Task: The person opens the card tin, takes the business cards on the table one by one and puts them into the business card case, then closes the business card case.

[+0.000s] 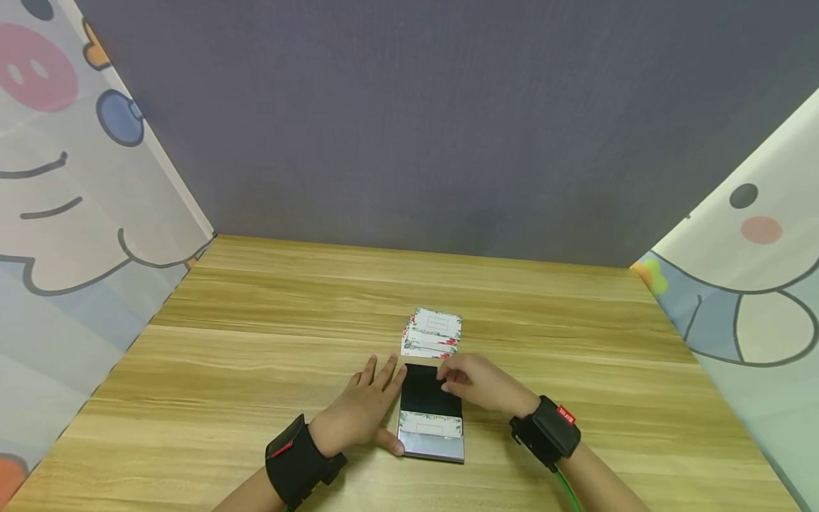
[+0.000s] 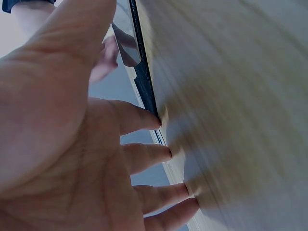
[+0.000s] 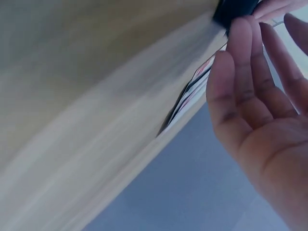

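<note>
A card case [image 1: 422, 392] lies unfolded on the table, its black flap away from me and its shiny metal part nearer. A white card with a leafy floral border [image 1: 431, 425] sits partway in the metal pocket. My left hand [image 1: 357, 412] lies spread along the case's left side, index fingertip by the flap and thumb at the lower edge; the left wrist view shows its fingertips on the wood. Over the flap's right edge is my right hand [image 1: 480, 384], fingers loosely bent, nothing showing between them. In the right wrist view its fingertips overlap the dark case [image 3: 233, 12].
Just beyond the case several floral cards [image 1: 436, 324] lie in an overlapping, fanned stack. The wood-grain table [image 1: 307, 299] ends at a grey panel [image 1: 409, 142] at the back. Cartoon-printed sheets [image 1: 70, 199] stand at both sides. A green cable [image 1: 568, 491] trails from the right wrist.
</note>
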Motion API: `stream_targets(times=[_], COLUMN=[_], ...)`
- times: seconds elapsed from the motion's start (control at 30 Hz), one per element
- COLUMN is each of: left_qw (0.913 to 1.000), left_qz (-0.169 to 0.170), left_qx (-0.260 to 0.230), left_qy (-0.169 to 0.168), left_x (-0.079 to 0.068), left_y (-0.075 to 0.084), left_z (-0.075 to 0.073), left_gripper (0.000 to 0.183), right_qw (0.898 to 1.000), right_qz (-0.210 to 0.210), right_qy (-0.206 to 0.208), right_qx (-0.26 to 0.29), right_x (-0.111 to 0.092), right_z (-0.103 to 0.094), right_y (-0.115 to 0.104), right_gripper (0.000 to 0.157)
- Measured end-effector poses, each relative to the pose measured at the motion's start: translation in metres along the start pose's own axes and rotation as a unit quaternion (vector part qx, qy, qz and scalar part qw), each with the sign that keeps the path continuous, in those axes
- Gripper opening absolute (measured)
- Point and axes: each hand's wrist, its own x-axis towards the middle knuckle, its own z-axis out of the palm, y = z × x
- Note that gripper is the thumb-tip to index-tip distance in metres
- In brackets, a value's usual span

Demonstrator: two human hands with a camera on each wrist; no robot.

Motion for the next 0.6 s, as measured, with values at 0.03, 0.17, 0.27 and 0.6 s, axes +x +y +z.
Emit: stream_targets(times=[0.03, 0.17, 0.27, 0.6], left_qw=[1.0000, 1.0000, 1.0000, 1.0000], left_qz=[0.001, 0.002, 0.002, 0.002], left_qx=[0.000, 0.001, 0.001, -0.002], left_qy=[0.001, 0.003, 0.003, 0.001], left_x=[0.000, 0.000, 0.000, -0.001], left_y=[0.000, -0.001, -0.001, 0.000], left_z=[0.000, 0.000, 0.000, -0.001], left_gripper=[0.116, 0.116, 0.116, 0.115], right_qw=[1.000, 0.998, 0.996, 0.988], right_qz=[0.004, 0.023, 0.037, 0.069], right_qy=[0.010, 0.050, 0.070, 0.130], right_qx=[-0.010, -0.035, -0.040, -0.036], right_x=[0.001, 0.007, 0.011, 0.024], right_z=[-0.001, -0.005, -0.008, -0.017], right_y=[0.001, 0.004, 0.007, 0.015], right_gripper=[0.009, 0.009, 0.009, 0.017])
